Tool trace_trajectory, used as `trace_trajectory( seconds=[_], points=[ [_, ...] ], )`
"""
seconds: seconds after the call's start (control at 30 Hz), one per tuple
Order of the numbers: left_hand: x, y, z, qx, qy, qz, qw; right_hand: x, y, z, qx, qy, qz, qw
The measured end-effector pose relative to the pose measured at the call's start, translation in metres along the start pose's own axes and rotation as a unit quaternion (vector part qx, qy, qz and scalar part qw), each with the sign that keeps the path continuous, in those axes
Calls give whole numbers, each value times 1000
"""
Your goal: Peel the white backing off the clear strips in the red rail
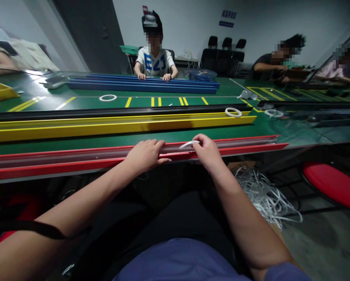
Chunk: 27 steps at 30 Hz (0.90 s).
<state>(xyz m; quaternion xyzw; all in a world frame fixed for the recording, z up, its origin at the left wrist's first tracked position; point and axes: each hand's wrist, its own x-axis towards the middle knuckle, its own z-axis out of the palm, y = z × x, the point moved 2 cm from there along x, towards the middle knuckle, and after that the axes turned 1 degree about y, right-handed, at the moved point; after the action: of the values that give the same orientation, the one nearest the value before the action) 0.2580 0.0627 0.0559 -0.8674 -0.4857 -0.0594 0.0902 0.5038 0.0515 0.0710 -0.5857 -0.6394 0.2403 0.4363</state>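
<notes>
A long red U-shaped channel (60,165) lies along the front edge of the green table, with a clear or greyish strip along its inside. My left hand (144,155) spans the channel near its middle, fingers over the far wall and thumb against the near wall. To its right, my right hand (206,151) is closed in a pinch, just above the channel. From those fingertips a short, narrow white strip (188,144) sticks out to the left, looking like tape or peeled backing.
Behind the red channel lie a yellow channel (104,128) bearing a white tape roll (233,112), and a black channel (110,111). Across the table (87,102), a person handles blue channels (175,86). Tangled white strips (263,195) and a red stool (333,183) are at lower right.
</notes>
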Motion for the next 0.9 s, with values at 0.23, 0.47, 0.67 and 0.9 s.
trace_trajectory(
  seconds=[0.23, 0.47, 0.67, 0.9],
  points=[
    [-5, -16, 2, -7, -22, -17, 1000, 2, 21, -20, 65, 29, 24, 997],
    [-19, -47, 9, -16, -31, -42, 998, 7, 36, -31, 114, 63, 10, 991],
    [-19, -42, 8, -21, -27, -61, 998, 4, 37, -40, 233, 82, 17, 969],
    [-20, -40, 7, -16, -9, -52, 998, 0, 34, -52, 363, 79, 46, 927]
  ],
)
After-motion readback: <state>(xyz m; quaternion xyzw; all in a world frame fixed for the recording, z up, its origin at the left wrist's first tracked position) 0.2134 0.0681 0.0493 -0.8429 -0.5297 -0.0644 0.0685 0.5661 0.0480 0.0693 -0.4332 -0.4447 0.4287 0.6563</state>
